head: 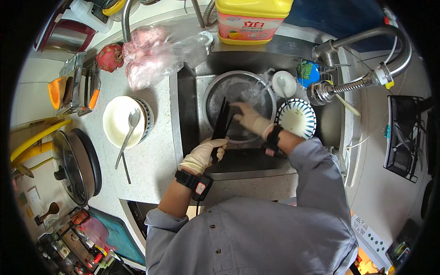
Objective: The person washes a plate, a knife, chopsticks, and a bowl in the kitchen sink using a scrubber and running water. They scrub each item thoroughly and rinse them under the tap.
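Note:
My left hand [208, 153], in a pale glove, grips a bundle of black chopsticks [221, 120] by one end. Their other ends point away from me over a round metal basin [240, 141] with water in it, inside the steel sink [227, 175]. My right hand [250, 119], gloved too and slightly blurred, is over the basin just right of the chopsticks, fingers apart, holding nothing that I can make out. Right of the basin stand a small white bowl [280, 90] with a spoon in it and a blue-patterned bowl [295, 120].
A bent faucet [373, 34] reaches over the sink's right side. Stacked bowls [115, 129] with a spoon [134, 120] stand on the left counter. Behind lie a bagged pinkish item [147, 55] and a dragon fruit [110, 57]. A yellow detergent jug [252, 37] stands behind the sink.

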`<state>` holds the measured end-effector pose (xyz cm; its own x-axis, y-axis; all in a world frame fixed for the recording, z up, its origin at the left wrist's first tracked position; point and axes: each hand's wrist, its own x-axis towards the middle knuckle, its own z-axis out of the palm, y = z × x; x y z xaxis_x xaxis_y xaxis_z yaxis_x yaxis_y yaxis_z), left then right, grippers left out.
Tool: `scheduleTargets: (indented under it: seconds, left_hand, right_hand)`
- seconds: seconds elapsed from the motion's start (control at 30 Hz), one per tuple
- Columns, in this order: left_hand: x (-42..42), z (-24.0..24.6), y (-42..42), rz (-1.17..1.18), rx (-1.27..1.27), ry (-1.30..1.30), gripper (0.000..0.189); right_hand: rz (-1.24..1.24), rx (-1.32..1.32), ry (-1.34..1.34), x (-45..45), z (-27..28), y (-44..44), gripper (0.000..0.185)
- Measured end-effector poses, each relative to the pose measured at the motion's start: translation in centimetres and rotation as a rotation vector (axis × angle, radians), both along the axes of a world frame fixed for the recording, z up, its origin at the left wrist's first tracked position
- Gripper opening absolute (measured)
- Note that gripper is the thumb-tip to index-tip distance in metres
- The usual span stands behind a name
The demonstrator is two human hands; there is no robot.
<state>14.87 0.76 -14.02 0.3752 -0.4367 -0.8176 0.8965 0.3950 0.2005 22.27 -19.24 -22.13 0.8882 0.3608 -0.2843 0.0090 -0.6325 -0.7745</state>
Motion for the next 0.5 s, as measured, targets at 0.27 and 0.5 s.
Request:
scheduleTargets:
  seconds: [0.27, 0.5]
  left_hand:
    - [-1.4, 5.0, 0.1, -0.133, 0.031, -0.172, 0.018]
    - [-1.0, 5.6, 0.0, -0.141, 0.028, -0.187, 0.032]
  right_hand:
    - [-0.227, 0.088, -0.136, 0.4, 5.7, 2.7, 0.04]
    - [0.052, 0.019, -0.079, -1.5, 4.8, 3.3, 0.041]
